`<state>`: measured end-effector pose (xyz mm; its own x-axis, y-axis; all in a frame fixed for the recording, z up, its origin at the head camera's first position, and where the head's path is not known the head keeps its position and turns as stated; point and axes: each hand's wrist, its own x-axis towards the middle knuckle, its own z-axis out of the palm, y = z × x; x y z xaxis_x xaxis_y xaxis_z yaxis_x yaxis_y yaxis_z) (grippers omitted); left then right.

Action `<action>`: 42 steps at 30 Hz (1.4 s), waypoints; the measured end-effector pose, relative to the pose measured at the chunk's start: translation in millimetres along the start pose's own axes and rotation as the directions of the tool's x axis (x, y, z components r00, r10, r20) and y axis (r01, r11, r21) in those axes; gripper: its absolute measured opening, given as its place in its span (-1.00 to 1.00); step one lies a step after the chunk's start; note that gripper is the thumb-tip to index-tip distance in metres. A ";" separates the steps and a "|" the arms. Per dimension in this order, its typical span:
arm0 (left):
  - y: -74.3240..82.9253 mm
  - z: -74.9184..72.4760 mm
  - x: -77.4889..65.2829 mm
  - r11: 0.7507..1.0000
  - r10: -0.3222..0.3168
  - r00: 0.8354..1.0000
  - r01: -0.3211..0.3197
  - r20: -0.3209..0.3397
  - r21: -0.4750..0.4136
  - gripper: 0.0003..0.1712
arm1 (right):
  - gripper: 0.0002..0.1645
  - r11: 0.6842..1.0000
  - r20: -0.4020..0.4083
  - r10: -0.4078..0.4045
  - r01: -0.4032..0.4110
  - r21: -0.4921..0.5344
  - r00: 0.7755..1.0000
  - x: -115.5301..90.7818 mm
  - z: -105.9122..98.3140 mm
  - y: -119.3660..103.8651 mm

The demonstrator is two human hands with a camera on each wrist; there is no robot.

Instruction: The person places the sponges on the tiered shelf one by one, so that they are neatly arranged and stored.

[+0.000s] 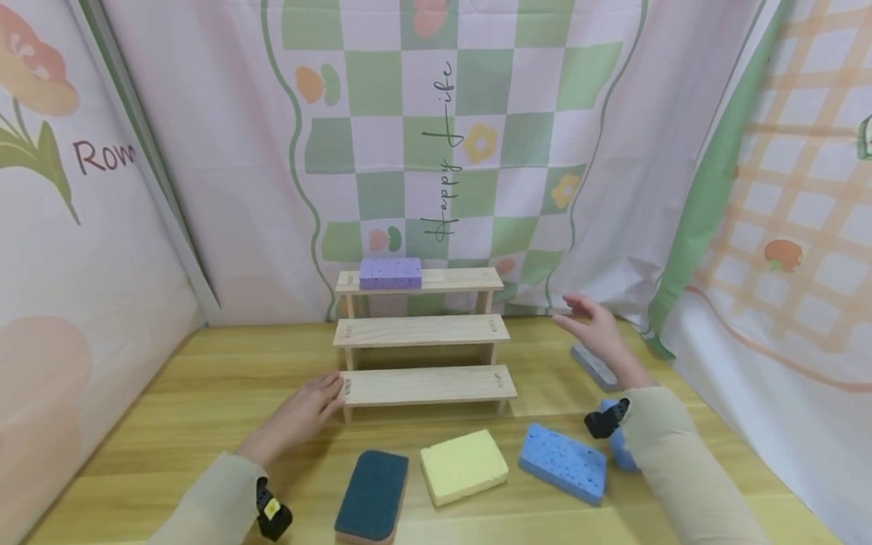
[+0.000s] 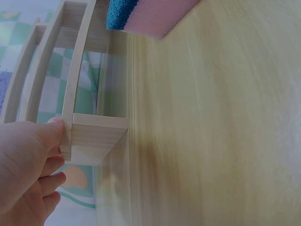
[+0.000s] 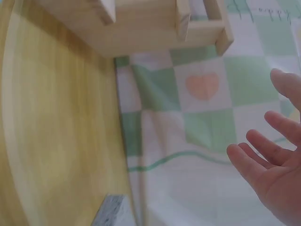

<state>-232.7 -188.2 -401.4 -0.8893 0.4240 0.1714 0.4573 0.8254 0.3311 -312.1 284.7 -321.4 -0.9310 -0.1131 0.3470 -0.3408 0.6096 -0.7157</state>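
A three-step wooden stand [image 1: 425,386] stands at the middle of the table, a purple sponge [image 1: 390,274] lying on the left of its top step. With thumb and fingers, my left hand [image 1: 303,416] pinches the left end of the lowest step; the left wrist view shows the thumb [image 2: 54,129] at the board's edge. My right hand [image 1: 602,333] hovers in the air right of the stand, fingers spread and holding nothing. Beneath it on the table is a grey sponge [image 1: 594,366], partly hidden by the hand.
In front of the stand lie a dark green scouring sponge [image 1: 372,496] with a pink base, a yellow sponge [image 1: 464,467] and a blue sponge [image 1: 563,463]. Another blue piece [image 1: 621,448] is mostly behind the right sleeve. Printed curtains [image 1: 225,151] enclose the table [image 1: 157,424].
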 end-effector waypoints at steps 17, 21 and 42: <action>2.5 -1.4 -0.8 1.000 0.001 1.000 -0.001 -0.001 -0.008 -0.44 | -0.20 0.990 0.078 0.116 -0.109 -0.094 0.990 -15.3 -19.6 44.1; 1.9 -0.9 -0.5 1.000 0.002 1.000 -0.002 -0.003 -0.001 -0.44 | -0.13 0.985 0.103 0.145 -0.133 -0.111 0.984 -17.9 -21.2 49.5; 2.2 -1.5 -1.5 1.000 0.022 1.000 -0.022 -0.015 0.012 -0.45 | -0.14 0.952 0.132 0.286 -0.265 -0.155 0.949 -28.4 -31.6 85.2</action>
<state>-230.3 -187.5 -399.6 -0.8789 0.4363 0.1927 0.4765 0.8202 0.3164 -310.6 364.6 -373.1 -0.9983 -0.0364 0.0451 -0.0573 0.7314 -0.6795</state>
